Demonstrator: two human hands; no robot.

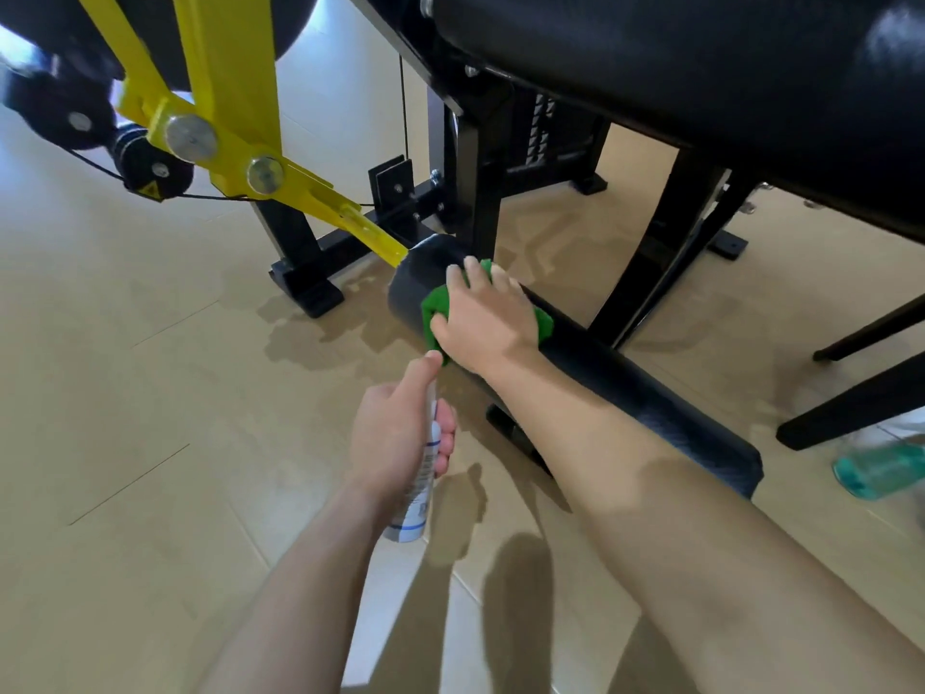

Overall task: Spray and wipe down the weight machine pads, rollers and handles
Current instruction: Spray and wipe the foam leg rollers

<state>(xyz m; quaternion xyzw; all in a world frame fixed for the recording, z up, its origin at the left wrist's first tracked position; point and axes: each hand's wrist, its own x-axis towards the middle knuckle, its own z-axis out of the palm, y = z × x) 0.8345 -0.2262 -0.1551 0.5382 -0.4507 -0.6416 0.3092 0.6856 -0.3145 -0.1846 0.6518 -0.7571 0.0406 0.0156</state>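
Head view shows the right hand (488, 318), fingers spread flat, pressing a soft green cloth (434, 305) onto the far-left end of the low roller (600, 373), probably yielding foam best wiped around its curve, while the left hand (395, 438) grips a light bottle (418, 498) in curled fingers.

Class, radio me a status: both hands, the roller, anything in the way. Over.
Left hand grips spray bottle. Right hand presses green cloth on black roller. Yellow arm joins roller's far end; frame leg stands behind.
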